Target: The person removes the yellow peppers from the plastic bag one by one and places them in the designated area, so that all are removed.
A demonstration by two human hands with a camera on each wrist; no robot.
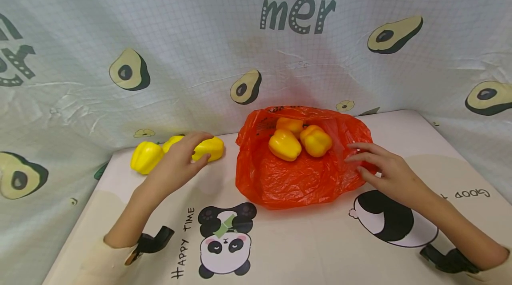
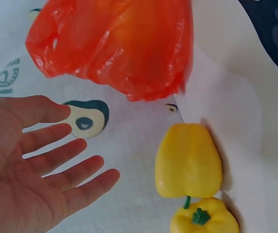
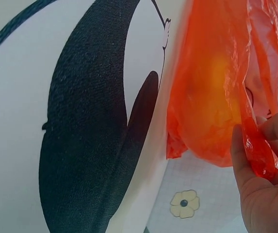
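Near the surface's (image 1: 304, 249) far-left corner, yellow peppers (image 1: 146, 158) are partly hidden by the spread-fingered left hand (image 1: 178, 160); the red bag (image 1: 296, 182) is pinched by the right hand (image 1: 386, 169).

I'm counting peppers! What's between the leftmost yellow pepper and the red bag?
Two more yellow peppers, partly hidden by the left hand, show there in the head view.

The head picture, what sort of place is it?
Probably a little tabletop spot set up indoors, though the room beyond is hidden. An avocado-print sheet hangs right behind a panda-print table, and yellow peppers lie beside a red bag.
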